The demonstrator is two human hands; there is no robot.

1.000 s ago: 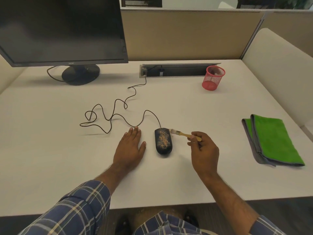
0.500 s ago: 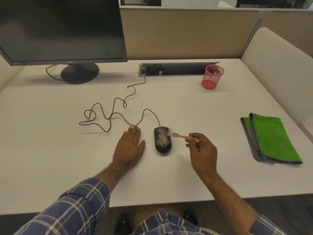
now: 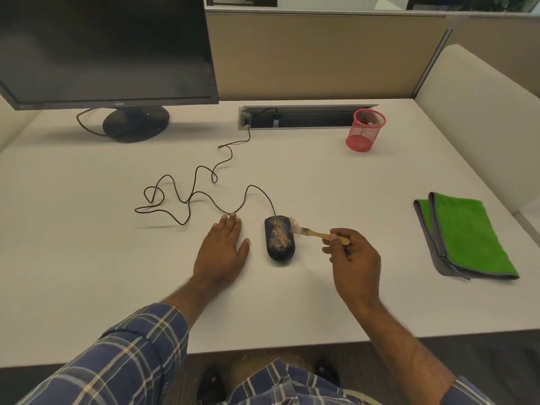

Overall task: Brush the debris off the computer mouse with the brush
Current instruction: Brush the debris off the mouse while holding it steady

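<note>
Speckling black mouse [image 3: 279, 238], tan debris [image 3: 280, 235], brush [image 3: 314, 232] alongside

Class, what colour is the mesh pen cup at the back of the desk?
Red mesh pen cup, seen in the head view.

The monitor [image 3: 102, 48] is cut off by the top and left edges, so its upper part and left corner are lost. The right hand [image 3: 355, 258] covers the rear end of the brush [image 3: 315, 232], and the bristles blur where they meet the mouse [image 3: 279, 238]. The mouse cable [image 3: 204, 194] disappears into the cable slot [image 3: 304, 116], whose inside is too dark to read. What lies in the red mesh cup [image 3: 365, 130] beside that slot cannot be made out.
</note>
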